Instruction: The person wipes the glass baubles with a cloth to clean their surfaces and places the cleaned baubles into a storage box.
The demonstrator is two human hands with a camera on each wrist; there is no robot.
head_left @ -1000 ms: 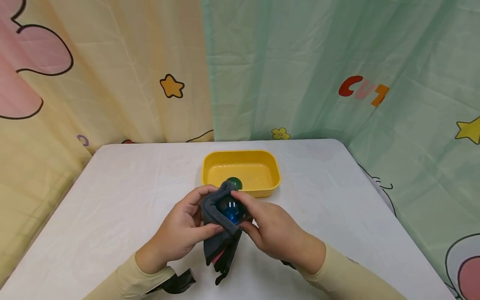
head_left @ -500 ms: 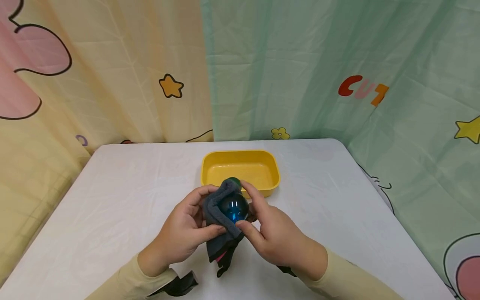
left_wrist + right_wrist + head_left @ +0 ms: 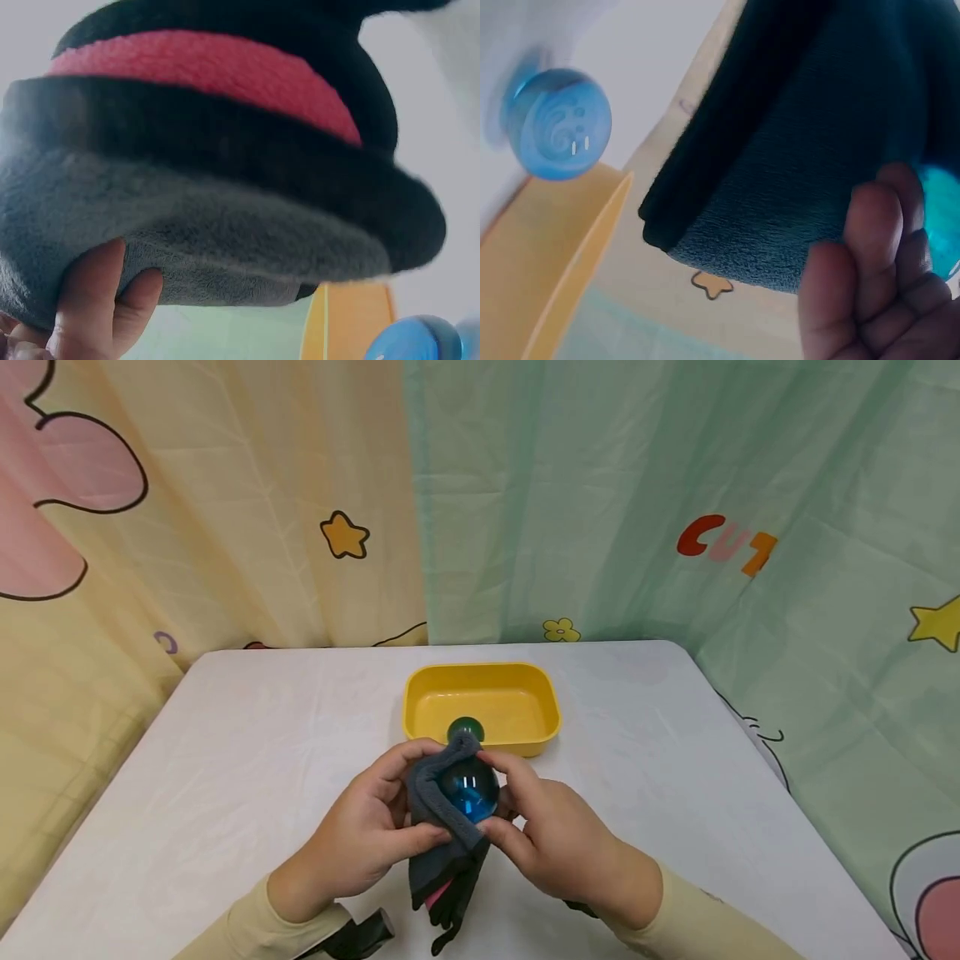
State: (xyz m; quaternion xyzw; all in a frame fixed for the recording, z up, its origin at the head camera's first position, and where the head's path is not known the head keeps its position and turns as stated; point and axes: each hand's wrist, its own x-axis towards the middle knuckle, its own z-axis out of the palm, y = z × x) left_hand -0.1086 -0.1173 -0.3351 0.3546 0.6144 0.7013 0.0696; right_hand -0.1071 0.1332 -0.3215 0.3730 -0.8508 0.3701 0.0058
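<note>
A clear blue ball [image 3: 469, 788] sits partly wrapped in a grey cloth [image 3: 431, 802] with black edging and a pink patch inside. My left hand [image 3: 360, 831] grips the cloth from the left, thumb in front. From the right, my right hand [image 3: 558, 831] holds the ball between thumb and index finger, at the cloth's edge. In the left wrist view the cloth [image 3: 187, 217] fills most of the picture above my fingertips [image 3: 94, 292]. The right wrist view shows my right fingers [image 3: 874, 232] against the cloth, with the bright blue ball [image 3: 941, 217] behind them.
A yellow tray [image 3: 517, 747] stands beyond my hands on the white table [image 3: 262, 752]. A second clear ball [image 3: 467, 727] rests by its near side, green-looking from above but blue in the right wrist view [image 3: 559, 124]. Patterned curtains [image 3: 570, 527] surround the table's far sides.
My right index finger has lifted off toward the tray and come back down to the ball's upper edge. More of the blue ball shows out of the cloth. My left hand keeps its grip.
</note>
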